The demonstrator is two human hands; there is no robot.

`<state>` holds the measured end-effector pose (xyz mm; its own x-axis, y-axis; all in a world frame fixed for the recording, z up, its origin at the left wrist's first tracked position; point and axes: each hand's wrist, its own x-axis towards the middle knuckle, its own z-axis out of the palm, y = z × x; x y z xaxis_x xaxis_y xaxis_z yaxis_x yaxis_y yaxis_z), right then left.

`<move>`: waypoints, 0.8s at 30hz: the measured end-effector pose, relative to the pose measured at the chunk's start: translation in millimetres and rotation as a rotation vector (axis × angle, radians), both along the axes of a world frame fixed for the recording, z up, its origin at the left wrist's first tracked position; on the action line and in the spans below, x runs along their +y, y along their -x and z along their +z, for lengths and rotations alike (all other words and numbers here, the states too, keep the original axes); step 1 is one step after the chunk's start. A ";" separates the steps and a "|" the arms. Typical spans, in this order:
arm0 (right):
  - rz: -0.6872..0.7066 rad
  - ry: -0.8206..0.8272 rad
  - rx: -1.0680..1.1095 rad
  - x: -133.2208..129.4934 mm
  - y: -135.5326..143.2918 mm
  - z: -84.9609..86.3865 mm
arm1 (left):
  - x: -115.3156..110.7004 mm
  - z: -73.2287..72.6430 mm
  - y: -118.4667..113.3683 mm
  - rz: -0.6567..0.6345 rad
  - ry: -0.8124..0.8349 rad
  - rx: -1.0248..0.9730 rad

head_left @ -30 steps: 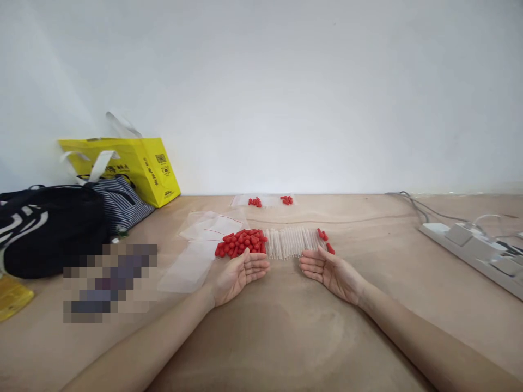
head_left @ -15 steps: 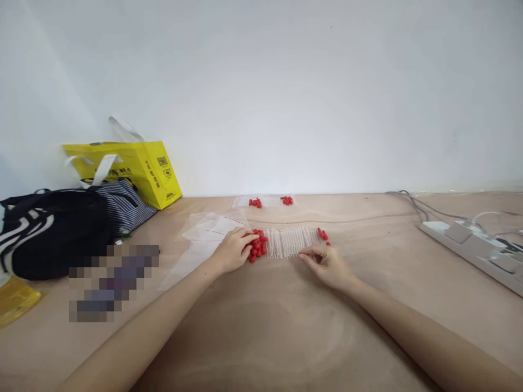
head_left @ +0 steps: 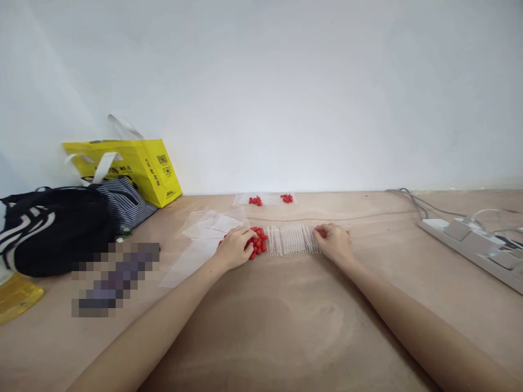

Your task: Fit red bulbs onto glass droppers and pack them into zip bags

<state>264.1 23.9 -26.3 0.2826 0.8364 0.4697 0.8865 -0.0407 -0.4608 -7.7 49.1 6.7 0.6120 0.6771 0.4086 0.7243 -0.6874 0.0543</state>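
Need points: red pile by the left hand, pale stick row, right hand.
Red pile (head_left: 259, 244): head view, uncovered right part.
Pale stick row (head_left: 291, 240): head view, middle.
Right hand (head_left: 335, 243): head view, back of hand.

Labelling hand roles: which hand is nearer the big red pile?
Left. The left hand covers part of the red pile; the right hand is at the right end of the white sticks.

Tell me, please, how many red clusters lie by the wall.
2: a left cluster and a right cluster, both at the clear bag beyond the swabs; neither is hidden, though pieces overlap.
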 end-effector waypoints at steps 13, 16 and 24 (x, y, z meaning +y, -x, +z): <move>0.032 0.278 -0.028 8.2 12.6 12.6 | -0.8 -7.6 -1.0 -0.045 -0.133 -0.091; 0.017 0.327 -0.054 10.6 17.9 13.0 | -6.4 -8.0 -3.7 -0.026 -0.184 -0.192; -0.014 0.437 -0.050 12.3 24.8 19.1 | -46.8 -9.1 -29.7 -0.185 0.175 -0.347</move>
